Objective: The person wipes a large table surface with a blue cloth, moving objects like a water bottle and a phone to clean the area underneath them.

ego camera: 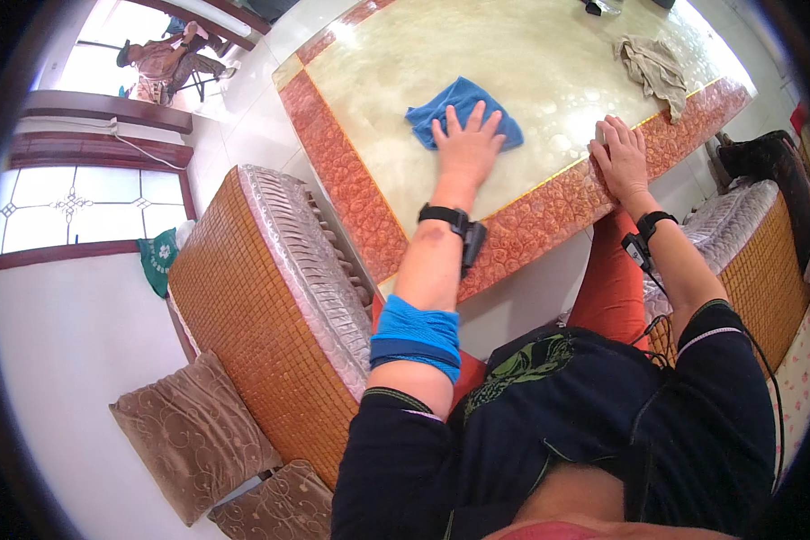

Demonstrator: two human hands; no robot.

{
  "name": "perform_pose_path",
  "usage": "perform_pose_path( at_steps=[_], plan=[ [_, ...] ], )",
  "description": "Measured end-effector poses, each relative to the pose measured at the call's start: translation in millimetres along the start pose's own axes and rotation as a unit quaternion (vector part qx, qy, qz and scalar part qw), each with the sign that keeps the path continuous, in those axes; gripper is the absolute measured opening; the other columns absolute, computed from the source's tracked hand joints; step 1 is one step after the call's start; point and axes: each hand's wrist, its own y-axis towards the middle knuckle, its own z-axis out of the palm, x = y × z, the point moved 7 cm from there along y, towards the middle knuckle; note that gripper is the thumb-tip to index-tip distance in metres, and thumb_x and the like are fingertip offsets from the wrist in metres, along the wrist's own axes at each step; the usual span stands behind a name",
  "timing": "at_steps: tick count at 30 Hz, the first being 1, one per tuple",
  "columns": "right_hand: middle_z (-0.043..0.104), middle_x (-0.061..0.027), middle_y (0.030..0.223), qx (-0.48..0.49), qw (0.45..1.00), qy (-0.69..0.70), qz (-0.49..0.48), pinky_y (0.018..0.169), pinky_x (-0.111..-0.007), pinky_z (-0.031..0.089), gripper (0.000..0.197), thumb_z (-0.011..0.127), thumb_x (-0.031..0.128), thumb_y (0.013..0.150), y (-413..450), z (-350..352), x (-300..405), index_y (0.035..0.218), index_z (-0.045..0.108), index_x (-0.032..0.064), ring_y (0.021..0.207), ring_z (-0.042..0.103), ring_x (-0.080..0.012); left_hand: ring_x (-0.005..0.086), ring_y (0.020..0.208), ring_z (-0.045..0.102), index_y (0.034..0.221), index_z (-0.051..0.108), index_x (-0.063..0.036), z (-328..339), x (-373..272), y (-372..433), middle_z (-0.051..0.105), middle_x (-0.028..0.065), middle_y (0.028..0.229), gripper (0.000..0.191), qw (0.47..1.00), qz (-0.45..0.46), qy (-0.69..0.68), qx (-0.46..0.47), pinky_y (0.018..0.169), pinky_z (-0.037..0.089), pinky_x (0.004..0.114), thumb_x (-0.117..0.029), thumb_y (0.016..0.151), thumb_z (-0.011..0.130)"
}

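My left hand (468,145) lies flat with its fingers spread on a blue cloth (462,94), pressing it against the tabletop (371,88). The cloth is partly folded, and the palm side of the hand is hidden. The table is pale and glossy, with a red-brown patterned border (547,202) and a thin gold line. My right hand (619,156) rests at the near edge of the table, slightly curled, with no loose object visible in it. A crumpled beige cloth (653,71) lies beyond it to the right, one end over the border.
A bench with a woven mat (263,304) and quilted cover stands left of the table; a similar seat (773,250) is at right. Brown cushions (196,432) lie lower left. A small black object (592,8) sits at the table's far side. A seated person (169,61) is at upper left.
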Motion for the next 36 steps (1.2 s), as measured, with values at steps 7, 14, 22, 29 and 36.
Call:
perform_pose_path(
  at_steps=[7, 14, 22, 29, 36],
  plan=[
    [0.050, -0.0100, 0.128, -0.007, 1.000, 0.030, -0.007, 0.104, -0.044, 0.026, 0.038, 0.051, 0.033, 0.086, 2.3, 6.2, 5.4, 0.117, 0.053, 0.0102, 0.123, 0.042, -0.0244, 0.0429, 0.134, 0.018, 0.141, 0.028, -0.0326, -18.6, 179.3, -57.2, 0.017, -0.0019, 0.151, 0.051, 0.960, -0.270, -0.017, 0.068, 0.102, 0.018, 0.064, -0.047, 0.093, 0.037],
    [0.050, -0.0089, 0.128, -0.009, 1.000, -0.001, 0.001, 0.105, -0.044, 0.025, 0.040, 0.051, 0.036, 0.087, 5.3, 7.6, -0.7, 0.118, 0.053, 0.0105, 0.124, 0.042, -0.0228, 0.0463, 0.124, 0.032, 0.132, 0.044, -0.0248, -15.7, 172.0, -163.2, 0.036, 0.0043, 0.142, 0.046, 0.985, -0.157, 0.012, -0.076, 0.100, 0.030, 0.057, -0.039, 0.089, 0.049],
    [0.047, -0.0073, 0.131, -0.004, 1.000, -0.005, -0.001, 0.105, -0.043, 0.026, 0.040, 0.051, 0.034, 0.088, 2.0, 8.0, -2.2, 0.119, 0.051, 0.0100, 0.124, 0.040, -0.0249, 0.0498, 0.125, 0.028, 0.128, 0.050, -0.0167, -19.0, 37.5, -311.8, 0.037, 0.0117, 0.139, 0.047, 0.996, -0.065, -0.036, -0.044, 0.100, 0.026, 0.059, -0.024, 0.083, 0.061],
    [0.050, -0.0099, 0.128, -0.013, 1.000, 0.005, -0.003, 0.103, -0.042, 0.027, 0.040, 0.050, 0.035, 0.087, 2.9, 2.4, 2.1, 0.117, 0.052, 0.0082, 0.123, 0.042, -0.0228, 0.0474, 0.129, 0.024, 0.132, 0.047, -0.0203, -25.1, 37.7, -259.0, 0.033, 0.0090, 0.143, 0.049, 0.999, -0.032, 0.000, -0.003, 0.102, 0.023, 0.060, -0.025, 0.085, 0.058],
    [0.049, -0.0103, 0.129, -0.002, 1.000, -0.003, 0.003, 0.105, -0.043, 0.026, 0.041, 0.051, 0.035, 0.088, 3.4, 4.1, 0.8, 0.119, 0.052, 0.0086, 0.124, 0.041, -0.0246, 0.0467, 0.130, 0.025, 0.137, 0.037, -0.0248, -15.0, 121.8, -118.5, 0.029, 0.0082, 0.146, 0.048, 0.997, -0.065, 0.044, -0.025, 0.103, 0.024, 0.060, -0.036, 0.091, 0.047]
  ],
)
